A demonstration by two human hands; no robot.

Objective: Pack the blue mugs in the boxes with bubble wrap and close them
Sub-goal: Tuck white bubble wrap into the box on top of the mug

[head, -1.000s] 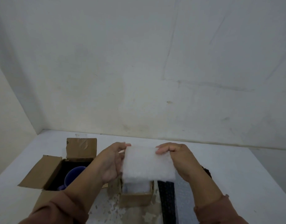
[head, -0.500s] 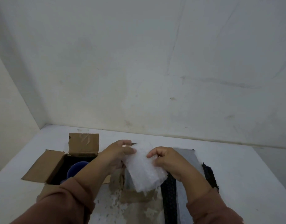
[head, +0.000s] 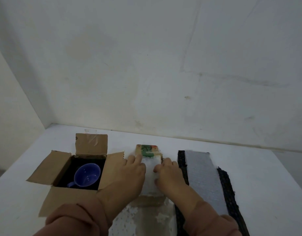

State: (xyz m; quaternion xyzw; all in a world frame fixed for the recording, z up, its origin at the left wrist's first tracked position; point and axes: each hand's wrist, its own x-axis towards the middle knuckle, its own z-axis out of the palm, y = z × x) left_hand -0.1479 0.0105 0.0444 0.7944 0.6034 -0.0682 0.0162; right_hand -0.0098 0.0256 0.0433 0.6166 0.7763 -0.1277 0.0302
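A blue mug (head: 86,174) stands upright in an open cardboard box (head: 61,166) at the left, all flaps spread out. A second, smaller box (head: 147,149) sits at the centre, its printed far flap raised. White bubble wrap (head: 150,178) fills the top of that box. My left hand (head: 129,171) presses on the wrap from the left with fingers stretched forward. My right hand (head: 167,171) presses on it from the right with fingers bent onto the wrap. Whatever lies under the wrap is hidden.
A grey strip of bubble wrap (head: 204,181) lies on a black mat (head: 227,188) to the right of the centre box. Another sheet of wrap (head: 140,218) lies in front of the box. The white table (head: 266,184) meets the wall behind.
Both hands came down with the white wrap, from holding it up above the centre box to pressing it into the box. The view tilted down toward the table.
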